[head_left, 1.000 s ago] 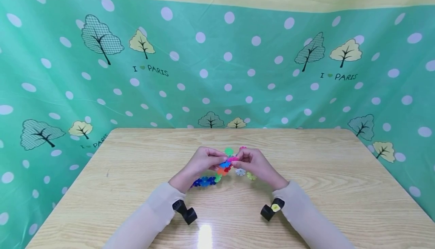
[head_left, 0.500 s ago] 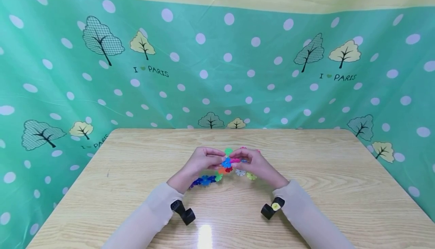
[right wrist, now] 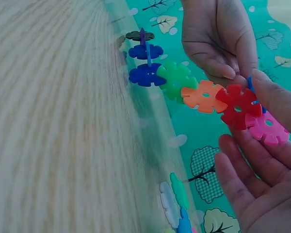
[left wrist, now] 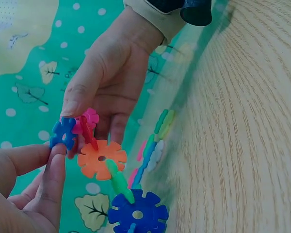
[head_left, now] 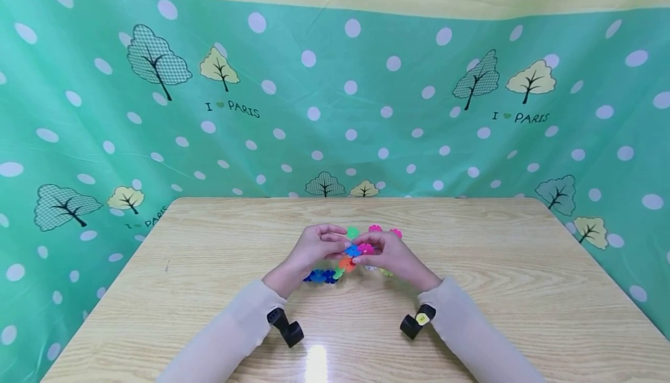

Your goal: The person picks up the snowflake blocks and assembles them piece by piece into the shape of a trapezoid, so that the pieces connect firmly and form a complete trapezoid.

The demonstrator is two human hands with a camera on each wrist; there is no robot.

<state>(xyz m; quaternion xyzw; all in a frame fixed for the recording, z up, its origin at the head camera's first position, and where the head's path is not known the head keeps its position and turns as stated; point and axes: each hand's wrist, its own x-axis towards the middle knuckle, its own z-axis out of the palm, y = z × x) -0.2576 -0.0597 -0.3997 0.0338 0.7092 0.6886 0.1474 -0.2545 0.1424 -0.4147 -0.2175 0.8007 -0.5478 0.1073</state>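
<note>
A chain of slotted, flower-shaped plastic discs hangs between my hands. It runs from dark blue discs (right wrist: 145, 75) through a green disc (right wrist: 175, 81), an orange disc (left wrist: 102, 159) and a red disc (right wrist: 238, 108) to a pink disc (right wrist: 269, 127). My left hand (head_left: 312, 250) pinches a blue disc (left wrist: 64, 134) between thumb and finger. At the same end of the chain, my right hand (head_left: 399, 258) has its thumb against the blue disc's edge and holds the chain there. Its lower fingers (right wrist: 254, 182) are spread loosely. Part of the blue disc is hidden behind the right thumb.
Loose discs lie on the wooden table (head_left: 262, 220) behind and under the hands: a green one (head_left: 353, 232), pink ones (head_left: 395, 233), and white and yellow ones partly covered by the right hand. A green dotted cloth (head_left: 335, 98) hangs beyond the table.
My right hand has shifted slightly lower, uncovering the pink discs behind it. The blue disc has turned between the fingers, and the chain's dark blue end has moved a little to the right.
</note>
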